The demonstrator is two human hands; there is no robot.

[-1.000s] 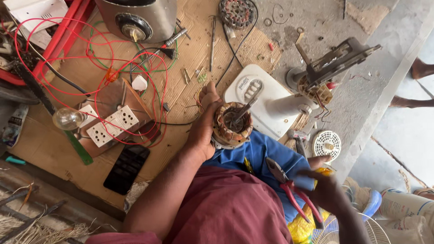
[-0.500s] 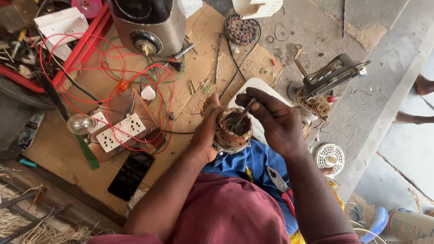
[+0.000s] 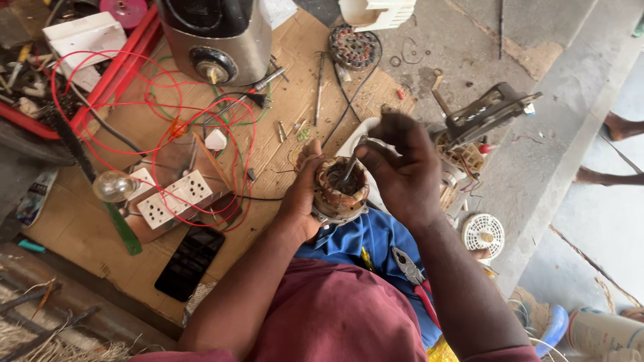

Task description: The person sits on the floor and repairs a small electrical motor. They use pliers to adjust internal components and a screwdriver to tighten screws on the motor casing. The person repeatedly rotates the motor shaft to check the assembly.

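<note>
My left hand [image 3: 300, 194] grips the side of a round motor stator [image 3: 337, 192] with copper windings, held above my blue-clad lap. My right hand [image 3: 401, 167] is closed on a thin metal tool [image 3: 351, 163] whose tip pokes down into the stator's centre. Red-handled pliers [image 3: 410, 268] lie on my lap, just below my right forearm.
A cardboard-covered bench holds a steel appliance body [image 3: 218, 37], a socket board with a bulb [image 3: 161, 198], red and green wires [image 3: 168, 100], a black phone [image 3: 190, 261] and another stator [image 3: 353, 47]. A motor frame [image 3: 486, 114] and white fan guard [image 3: 483, 233] sit right. Another person's feet [image 3: 620, 127] are far right.
My right hand put the pliers down on my lap, came up to the stator and now works a thin tool into its centre. The view has shifted closer.
</note>
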